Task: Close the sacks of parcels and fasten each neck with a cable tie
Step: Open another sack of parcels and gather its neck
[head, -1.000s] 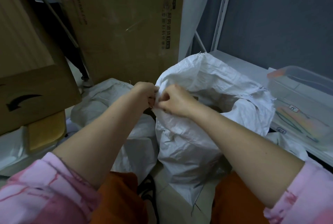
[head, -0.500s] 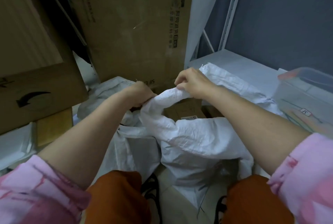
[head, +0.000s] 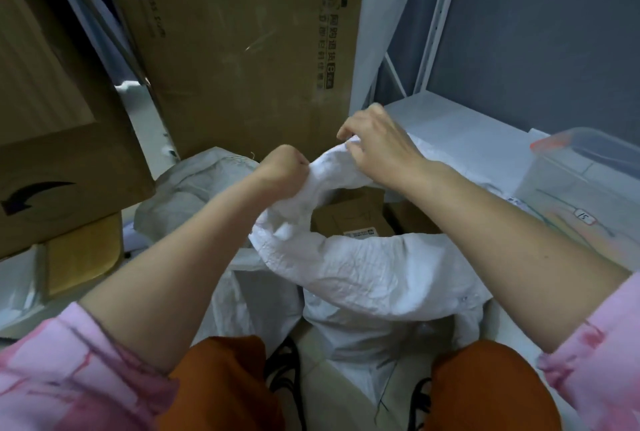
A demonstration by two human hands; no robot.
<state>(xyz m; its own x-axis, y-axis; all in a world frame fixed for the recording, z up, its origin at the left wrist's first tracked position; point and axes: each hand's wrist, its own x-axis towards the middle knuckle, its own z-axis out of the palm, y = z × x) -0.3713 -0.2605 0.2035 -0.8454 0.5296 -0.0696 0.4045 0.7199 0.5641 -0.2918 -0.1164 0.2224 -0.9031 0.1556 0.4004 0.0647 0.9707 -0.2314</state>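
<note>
A white woven sack (head: pixel 374 274) stands on the floor between my knees, its mouth open. Brown cardboard parcels (head: pixel 349 219) show inside it. My left hand (head: pixel 282 165) grips a bunched stretch of the sack's rim in a fist. My right hand (head: pixel 375 146) pinches the same rim a little further right and higher, fingers curled over the cloth. A twisted band of rim runs between the two hands. A second grey-white sack (head: pixel 194 188) lies behind my left forearm. No cable tie shows.
A tall cardboard box (head: pixel 242 49) stands right behind the sacks. Another carton (head: pixel 59 170) with a black arrow sits at the left above a yellow padded envelope (head: pixel 83 250). A clear plastic bin (head: pixel 585 184) rests on a white shelf (head: pixel 460 129) at the right.
My hands have drawn apart along the rim: the right one went up and to the right, and the sack's mouth has opened, showing the parcels. The view has tilted slightly.
</note>
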